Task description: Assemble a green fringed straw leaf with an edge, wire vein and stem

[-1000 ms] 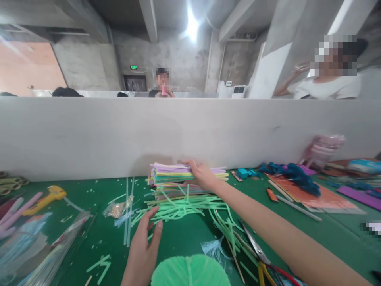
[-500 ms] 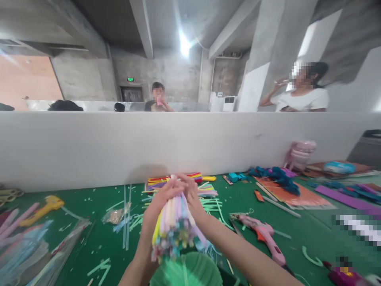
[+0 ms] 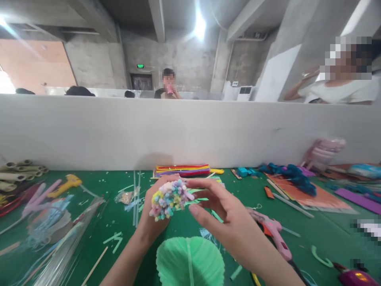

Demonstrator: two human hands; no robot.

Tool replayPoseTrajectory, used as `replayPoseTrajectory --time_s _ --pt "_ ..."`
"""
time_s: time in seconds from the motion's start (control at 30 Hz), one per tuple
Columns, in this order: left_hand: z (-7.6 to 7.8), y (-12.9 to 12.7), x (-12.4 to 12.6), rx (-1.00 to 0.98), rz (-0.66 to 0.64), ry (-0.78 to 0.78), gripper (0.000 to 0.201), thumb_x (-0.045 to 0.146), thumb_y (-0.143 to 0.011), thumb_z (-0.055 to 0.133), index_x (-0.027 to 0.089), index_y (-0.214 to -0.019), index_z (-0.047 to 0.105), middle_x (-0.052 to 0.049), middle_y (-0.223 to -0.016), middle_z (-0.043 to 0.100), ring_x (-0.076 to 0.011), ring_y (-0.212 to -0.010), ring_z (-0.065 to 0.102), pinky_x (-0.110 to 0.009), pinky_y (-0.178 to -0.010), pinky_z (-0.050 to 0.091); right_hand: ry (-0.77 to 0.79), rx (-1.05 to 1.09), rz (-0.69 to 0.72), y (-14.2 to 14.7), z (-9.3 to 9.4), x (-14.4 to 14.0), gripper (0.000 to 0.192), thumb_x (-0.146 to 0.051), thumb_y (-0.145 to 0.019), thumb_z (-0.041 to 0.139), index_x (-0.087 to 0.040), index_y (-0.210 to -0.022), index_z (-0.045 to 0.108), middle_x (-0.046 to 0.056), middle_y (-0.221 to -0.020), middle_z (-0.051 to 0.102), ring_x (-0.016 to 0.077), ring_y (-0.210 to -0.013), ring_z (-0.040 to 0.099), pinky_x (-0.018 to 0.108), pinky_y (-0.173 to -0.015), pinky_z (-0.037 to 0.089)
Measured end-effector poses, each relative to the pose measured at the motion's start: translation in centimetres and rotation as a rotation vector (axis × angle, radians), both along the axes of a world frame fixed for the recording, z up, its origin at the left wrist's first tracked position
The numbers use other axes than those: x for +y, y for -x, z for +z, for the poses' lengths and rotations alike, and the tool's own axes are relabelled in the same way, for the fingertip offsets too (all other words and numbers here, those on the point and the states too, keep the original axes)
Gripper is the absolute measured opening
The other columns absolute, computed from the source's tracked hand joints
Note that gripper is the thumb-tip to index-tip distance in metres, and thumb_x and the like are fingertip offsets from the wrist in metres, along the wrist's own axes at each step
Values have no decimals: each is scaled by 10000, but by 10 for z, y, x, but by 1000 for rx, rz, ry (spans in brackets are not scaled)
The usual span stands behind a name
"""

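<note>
My left hand [image 3: 153,206] is wrapped round a bundle of pastel pipe cleaners [image 3: 169,200], in yellow, pink, blue and lilac, whose ends point toward me. Much of that hand is hidden behind the bundle. Just to its right is my right hand [image 3: 218,204], fingers curved and apart, with the fingertips close by the lilac stems; whether they touch is unclear. Below both hands sits a green fuzzy leaf [image 3: 190,260] with a scalloped edge and a pale midrib.
More pipe cleaners [image 3: 184,170] lie against the white partition [image 3: 104,131]. A pink glue gun [image 3: 276,234] is at the right, a yellow glue gun [image 3: 70,184] at the left. Green scraps [image 3: 117,240] and clear plastic packets [image 3: 71,238] dot the green table. People are beyond the partition.
Both hands were round the bundle; the right has come away to the right and opened. The bundle now shows its ends more head-on. The camera view has shifted.
</note>
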State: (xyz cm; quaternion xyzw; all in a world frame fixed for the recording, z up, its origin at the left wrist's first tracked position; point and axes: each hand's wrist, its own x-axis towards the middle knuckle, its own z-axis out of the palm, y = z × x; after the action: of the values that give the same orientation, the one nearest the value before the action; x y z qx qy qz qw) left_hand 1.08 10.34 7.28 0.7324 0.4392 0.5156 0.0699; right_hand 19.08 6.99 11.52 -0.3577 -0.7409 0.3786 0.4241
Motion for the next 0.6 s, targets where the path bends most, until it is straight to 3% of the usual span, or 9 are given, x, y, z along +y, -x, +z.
replayPoseTrajectory --time_s 0.07,0.17,0.37,0.6 --pt "2 -4 0 -90 -118 66 333 111 -751 542 237 -1043 638 -63 -1041 706 -215 -939 669 -312 -799 547 -37 -22 -37 0 2 -4 321 -280 -895 559 -355 -1207 543 5 -1276 571 172 -1015 627 322 -789 573" --pt "0 -5 0 -186 -243 166 341 89 -707 589 229 -1015 635 -52 -1023 708 -220 -930 668 -328 -833 533 -80 -38 -20 1 5 -6 395 -218 -885 560 -371 -1246 516 -15 -1285 566 155 -1003 623 306 -801 568" --pt "-8 0 4 -199 -253 209 450 48 -674 604 250 -1076 615 -36 -1091 687 -236 -1014 634 -336 -845 522 -175 -143 24 0 7 -9 521 -197 -842 604 -369 -1309 450 -22 -1363 502 178 -1152 543 340 -936 513" --pt "-1 -14 -3 -396 -354 335 548 190 -754 650 257 -1275 494 -79 -1312 563 -268 -1164 560 -386 -959 478 -249 -199 -52 5 -2 -4 722 -305 -763 726 -321 -1383 354 32 -1407 470 245 -1277 453 417 -1040 429"
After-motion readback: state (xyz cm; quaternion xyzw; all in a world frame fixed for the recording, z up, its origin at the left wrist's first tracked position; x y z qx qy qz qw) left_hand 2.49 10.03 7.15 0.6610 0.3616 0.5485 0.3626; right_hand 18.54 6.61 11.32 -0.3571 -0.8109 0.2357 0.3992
